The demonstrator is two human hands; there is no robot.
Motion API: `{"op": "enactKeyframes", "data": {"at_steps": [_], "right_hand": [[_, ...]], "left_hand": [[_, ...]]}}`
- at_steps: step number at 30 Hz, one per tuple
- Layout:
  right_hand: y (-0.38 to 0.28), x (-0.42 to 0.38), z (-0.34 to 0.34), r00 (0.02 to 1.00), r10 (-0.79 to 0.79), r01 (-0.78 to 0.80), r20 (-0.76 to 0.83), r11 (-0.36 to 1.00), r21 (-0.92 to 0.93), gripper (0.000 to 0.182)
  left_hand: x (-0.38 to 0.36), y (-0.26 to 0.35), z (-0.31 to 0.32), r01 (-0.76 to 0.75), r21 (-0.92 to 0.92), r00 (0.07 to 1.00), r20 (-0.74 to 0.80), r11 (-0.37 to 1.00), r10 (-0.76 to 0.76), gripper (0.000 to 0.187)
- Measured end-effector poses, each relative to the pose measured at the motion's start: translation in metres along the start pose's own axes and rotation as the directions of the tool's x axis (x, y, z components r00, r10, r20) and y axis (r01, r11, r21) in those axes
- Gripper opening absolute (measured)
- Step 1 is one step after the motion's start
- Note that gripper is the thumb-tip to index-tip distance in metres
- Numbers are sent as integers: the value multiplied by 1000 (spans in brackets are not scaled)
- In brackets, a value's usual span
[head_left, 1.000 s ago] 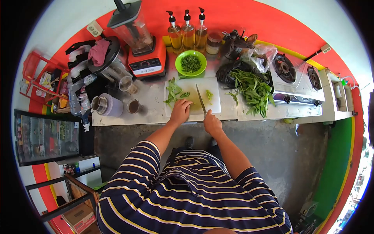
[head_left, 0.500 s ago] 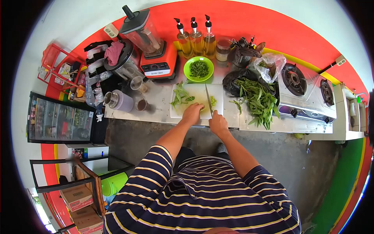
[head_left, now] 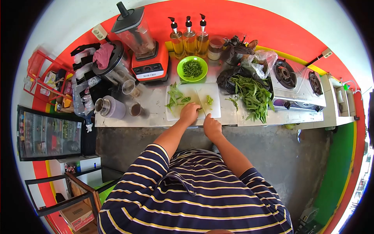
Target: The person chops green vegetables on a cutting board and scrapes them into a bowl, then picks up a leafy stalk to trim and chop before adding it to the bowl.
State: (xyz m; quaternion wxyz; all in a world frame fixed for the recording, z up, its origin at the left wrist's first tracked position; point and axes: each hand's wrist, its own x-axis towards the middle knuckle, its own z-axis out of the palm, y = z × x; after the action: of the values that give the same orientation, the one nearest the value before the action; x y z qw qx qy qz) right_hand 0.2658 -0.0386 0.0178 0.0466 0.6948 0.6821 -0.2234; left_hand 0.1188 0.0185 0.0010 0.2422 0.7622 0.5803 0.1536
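Note:
My right hand (head_left: 212,127) grips the handle of a kitchen knife (head_left: 201,102), its blade slanting up and left across a white cutting board (head_left: 215,112). Close to the blade, my left hand (head_left: 189,113) rests on the board with curled fingers pressed on green stems, which it mostly hides. Leafy greens (head_left: 176,96) lie on the board's left side. A small pile of chopped green pieces (head_left: 209,100) sits to the right of the blade. Just behind the board stands a lime-green bowl (head_left: 180,72) holding chopped dark greens (head_left: 192,68).
A heap of leafy greens (head_left: 253,93) spills from a black bag (head_left: 225,80) on the right, beside a gas stove (head_left: 298,87). Behind are pump bottles (head_left: 189,42) and a red blender (head_left: 150,66). A flask (head_left: 113,107) and cups (head_left: 137,110) stand left.
The knife has shifted left against my left hand's fingers, and its handle has come nearer the board's front edge. The whole view has shifted slightly.

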Motion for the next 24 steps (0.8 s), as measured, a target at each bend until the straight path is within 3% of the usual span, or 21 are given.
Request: {"op": "enactKeyframes", "data": {"at_steps": [8, 14, 17, 24], "right_hand": [[-7, 9, 6, 996, 71, -73, -56, 997, -31, 22], [-12, 1, 4, 998, 22, -28, -51, 994, -110, 22], [-16, 5, 13, 998, 44, -49, -45, 994, -98, 22], [-15, 8, -5, 999, 15, -18, -41, 997, -80, 19]], "left_hand": [[2, -8, 2, -112, -53, 992, -58, 992, 109, 16], [6, -4, -4, -60, -18, 998, 6, 998, 60, 19], [6, -10, 5, -61, -36, 996, -62, 997, 58, 13], [4, -11, 6, -42, -52, 998, -55, 998, 40, 9]]}}
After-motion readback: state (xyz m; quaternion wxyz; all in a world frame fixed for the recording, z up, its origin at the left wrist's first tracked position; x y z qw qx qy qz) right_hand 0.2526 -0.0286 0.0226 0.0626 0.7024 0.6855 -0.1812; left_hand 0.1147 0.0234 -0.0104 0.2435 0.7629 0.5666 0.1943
